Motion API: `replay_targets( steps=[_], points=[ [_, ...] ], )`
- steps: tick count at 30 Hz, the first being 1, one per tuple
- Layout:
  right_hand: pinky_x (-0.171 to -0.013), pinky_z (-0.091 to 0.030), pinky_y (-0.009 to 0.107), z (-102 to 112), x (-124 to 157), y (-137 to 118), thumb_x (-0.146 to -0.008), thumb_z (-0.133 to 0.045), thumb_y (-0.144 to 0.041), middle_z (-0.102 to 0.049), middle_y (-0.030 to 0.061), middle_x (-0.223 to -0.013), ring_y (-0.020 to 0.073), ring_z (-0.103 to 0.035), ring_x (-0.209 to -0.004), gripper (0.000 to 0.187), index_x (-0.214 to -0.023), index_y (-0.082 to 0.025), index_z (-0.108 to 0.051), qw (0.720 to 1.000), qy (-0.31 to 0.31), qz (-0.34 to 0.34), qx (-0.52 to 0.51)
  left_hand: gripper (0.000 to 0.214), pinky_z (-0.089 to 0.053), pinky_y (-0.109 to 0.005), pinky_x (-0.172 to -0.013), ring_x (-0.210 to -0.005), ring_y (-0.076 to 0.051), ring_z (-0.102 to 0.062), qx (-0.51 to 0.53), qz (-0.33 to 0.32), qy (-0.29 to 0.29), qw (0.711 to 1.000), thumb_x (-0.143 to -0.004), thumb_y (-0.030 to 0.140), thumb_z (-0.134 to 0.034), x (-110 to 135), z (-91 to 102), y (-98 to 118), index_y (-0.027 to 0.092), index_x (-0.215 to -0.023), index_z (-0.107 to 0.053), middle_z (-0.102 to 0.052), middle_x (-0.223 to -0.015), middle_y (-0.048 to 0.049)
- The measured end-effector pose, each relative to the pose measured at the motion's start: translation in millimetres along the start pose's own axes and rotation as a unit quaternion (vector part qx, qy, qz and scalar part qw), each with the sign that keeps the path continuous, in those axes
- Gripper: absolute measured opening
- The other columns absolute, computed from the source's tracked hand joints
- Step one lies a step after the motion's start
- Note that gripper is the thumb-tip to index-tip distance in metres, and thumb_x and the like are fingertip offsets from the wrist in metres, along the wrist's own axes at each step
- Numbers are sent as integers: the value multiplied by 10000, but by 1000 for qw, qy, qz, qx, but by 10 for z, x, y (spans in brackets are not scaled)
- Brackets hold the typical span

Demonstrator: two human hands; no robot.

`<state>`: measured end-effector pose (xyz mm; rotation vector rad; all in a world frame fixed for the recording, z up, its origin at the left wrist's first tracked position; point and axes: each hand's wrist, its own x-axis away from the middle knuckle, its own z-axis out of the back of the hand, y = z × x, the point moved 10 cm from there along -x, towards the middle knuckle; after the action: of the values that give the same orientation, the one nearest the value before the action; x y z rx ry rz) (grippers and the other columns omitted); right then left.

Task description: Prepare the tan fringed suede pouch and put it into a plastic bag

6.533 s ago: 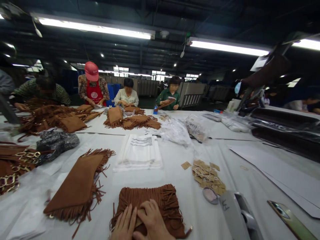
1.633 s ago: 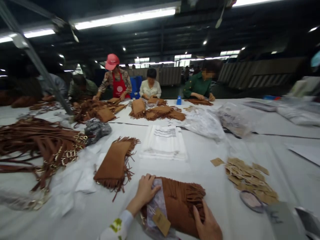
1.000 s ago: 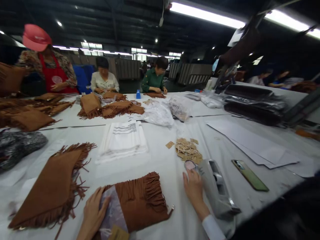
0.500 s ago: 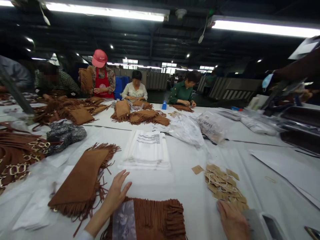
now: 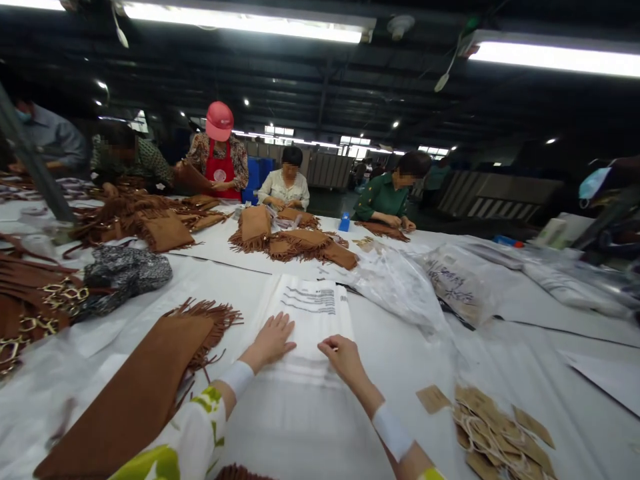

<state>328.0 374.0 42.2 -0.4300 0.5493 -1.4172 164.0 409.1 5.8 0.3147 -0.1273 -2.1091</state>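
Observation:
A stack of white sheet-like bags (image 5: 305, 327) with lines of dark print lies on the table in front of me. My left hand (image 5: 270, 341) rests on the stack's left side, fingers outstretched. Over its near right part, my right hand (image 5: 346, 360) is closed in a pinch; what is between the fingertips is too small and blurred to make out. A brown fringed suede piece (image 5: 135, 380) lies left of my left forearm. Only the top fringe of another brown fringed piece (image 5: 240, 473) shows at the bottom edge.
Kraft tags with white strings (image 5: 495, 427) are heaped at the right. Clear plastic bags (image 5: 400, 287) lie beyond the stack. Brown straps with gold buckles (image 5: 45, 300) and a dark crumpled bundle (image 5: 127, 277) are at the left. Several co-workers sit or stand across the table among brown fringed pieces (image 5: 300, 243).
My right hand has left the tags and come over the white stack, closing into a pinch. My left hand has moved forward onto the stack. The view has shifted forward and left.

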Motion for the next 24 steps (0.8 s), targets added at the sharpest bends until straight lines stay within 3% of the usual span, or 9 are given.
replay_targets(
  steps=[2,5,9,12,16,19,21,24],
  points=[
    [-710,-441,247,-231,-205,99,-707,-690,-250,-695,39,-861,169,-629,-787,94,-776,-186,-698,999,-30,-12,23,576,-228,-538,-1133,-1430,-338,-211,-2,13,-24,1000,-937,465,-373,58,-178,-134,149,-1418,-375,-287,-1530,-182],
    [-639,-402,252,-440,-394,244,-560,-786,-196,-669,48,-857,175,-601,-750,247,-783,-169,-683,996,-61,-41,59,625,-182,-513,-1152,-1447,-318,-160,1,21,-45,999,-941,536,-290,111,-292,-237,181,-1454,-315,-238,-1556,-149],
    [-581,-338,250,-486,-508,275,-686,-707,-233,-656,12,-749,150,-575,-667,63,-692,-194,-659,992,-73,-54,86,750,-145,-513,-1160,-1447,-320,-157,41,35,-95,994,-890,656,-288,65,-254,-250,180,-1469,-273,-235,-1558,-148],
    [-579,-318,255,-391,-568,222,-824,-587,-280,-666,11,-781,147,-574,-683,148,-707,-209,-645,993,-42,-44,103,794,-191,-550,-1134,-1413,-339,-255,67,65,-118,989,-850,666,-388,-30,-165,-235,158,-1453,-291,-311,-1521,-183],
    [-645,-335,270,-226,-672,100,-952,-418,-315,-668,37,-845,176,-577,-795,250,-832,-210,-611,990,32,-11,134,486,-318,-601,-1029,-1235,-339,-500,59,108,-98,988,-916,493,-380,-196,-60,-202,191,-1278,-500,-582,-1285,-170],
    [-704,-338,302,-203,-719,-18,-992,-324,-300,-651,63,-823,203,-564,-810,295,-895,-193,-581,984,69,25,162,318,-361,-603,-971,-1090,-319,-599,47,151,-81,984,-934,261,-338,-274,-41,-223,174,-1125,-578,-669,-1092,-158],
    [-737,-338,324,-231,-710,-70,-986,-359,-354,-635,76,-821,223,-556,-820,285,-911,-183,-573,980,79,51,177,316,-381,-581,-955,-1037,-302,-626,43,177,-72,981,-917,168,-316,-300,-37,-259,155,-1089,-581,-681,-1036,-159],
    [-764,-340,335,-265,-625,-136,-895,-558,-433,-626,80,-896,243,-549,-872,271,-1007,-186,-572,961,81,143,223,304,-423,-518,-921,-1005,-287,-639,43,196,-67,977,-911,152,-321,-323,-30,-326,139,-1052,-590,-681,-1011,-166]
  ],
)
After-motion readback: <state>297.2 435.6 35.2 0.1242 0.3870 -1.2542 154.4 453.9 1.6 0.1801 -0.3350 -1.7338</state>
